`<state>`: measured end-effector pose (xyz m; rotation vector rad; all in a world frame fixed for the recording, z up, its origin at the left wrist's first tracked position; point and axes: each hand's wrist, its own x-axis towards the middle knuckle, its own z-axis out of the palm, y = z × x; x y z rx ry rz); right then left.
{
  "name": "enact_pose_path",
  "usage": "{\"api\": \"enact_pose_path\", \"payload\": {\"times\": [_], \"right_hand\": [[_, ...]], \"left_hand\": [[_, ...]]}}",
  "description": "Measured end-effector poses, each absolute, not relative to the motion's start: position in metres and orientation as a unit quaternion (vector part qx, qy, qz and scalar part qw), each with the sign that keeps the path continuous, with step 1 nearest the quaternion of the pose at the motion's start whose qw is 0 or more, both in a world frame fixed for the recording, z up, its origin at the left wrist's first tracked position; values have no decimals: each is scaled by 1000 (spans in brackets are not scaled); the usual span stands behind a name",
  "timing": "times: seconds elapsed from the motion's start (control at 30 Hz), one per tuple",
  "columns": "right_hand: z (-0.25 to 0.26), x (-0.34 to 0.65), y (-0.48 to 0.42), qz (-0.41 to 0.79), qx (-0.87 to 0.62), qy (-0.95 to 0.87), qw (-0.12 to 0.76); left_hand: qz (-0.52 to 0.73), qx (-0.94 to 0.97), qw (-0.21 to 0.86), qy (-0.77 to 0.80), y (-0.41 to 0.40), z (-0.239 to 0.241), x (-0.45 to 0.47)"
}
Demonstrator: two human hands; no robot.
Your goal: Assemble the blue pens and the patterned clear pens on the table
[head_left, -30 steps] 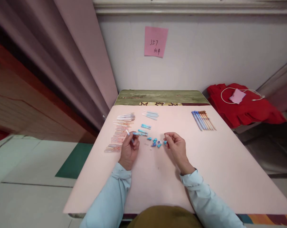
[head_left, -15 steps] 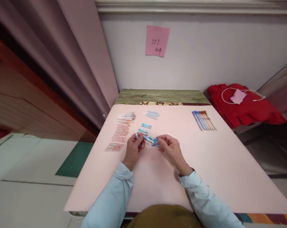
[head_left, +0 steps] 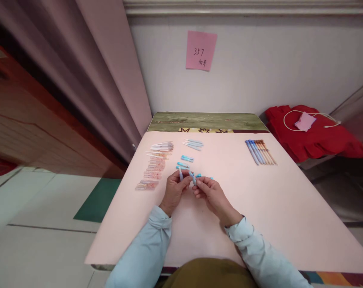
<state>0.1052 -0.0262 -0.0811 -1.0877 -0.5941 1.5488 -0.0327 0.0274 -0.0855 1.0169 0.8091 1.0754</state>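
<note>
Clear, pinkish barrels lie in a column at the left of a pale pink tabletop, with slender white-tipped sticks above them. The left hand is closed around a cone, which juts up between thumb and forefinger, pale blue and tapering to a whitish end. Just beyond that hand lie bright blue barrels, and farther up, a small group of pale blue tips. Between the two hands, a pen part slants at the fingertips of both; it is slim and light blue, its lower end hidden by fingers. The right hand pinches it narrowly between thumb and fingers. Small blue bits show just behind the fingertips. At far right, blue and brown-topped pens lie side by side, well apart from the hands.
</note>
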Motion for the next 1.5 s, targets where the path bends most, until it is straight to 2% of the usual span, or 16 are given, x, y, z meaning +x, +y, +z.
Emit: {"api": "enact_pose_path", "payload": {"times": [0.2,0.43,0.5,0.6,0.63,0.73,0.8,1.07,1.33,1.5], "right_hand": [[-78,105,-28,670,-434,-254,546],[-75,107,-20,609,-479,-317,547],[-73,121,-15,535,-519,-346,570],[-71,154,-13,337,-607,-364,621],[-72,165,-13,275,-635,-378,615],[-75,184,-18,137,-684,-471,540],[-77,182,-22,107,-676,-547,483],[-86,112,-34,156,-585,-709,360],[-83,57,-22,135,-602,-776,131],[-84,77,-42,100,-590,-795,98]], "left_hand": [[480,467,644,370,26,-82,-31],[500,411,669,366,32,-85,-29],[528,346,690,355,38,-85,-33],[564,258,715,323,47,-85,-43],[568,239,723,312,49,-85,-45],[565,219,736,302,51,-87,-46],[558,223,738,306,50,-88,-43],[569,179,750,285,52,-87,-45],[581,144,764,242,55,-79,-57],[538,132,799,233,47,-82,-49]]}}
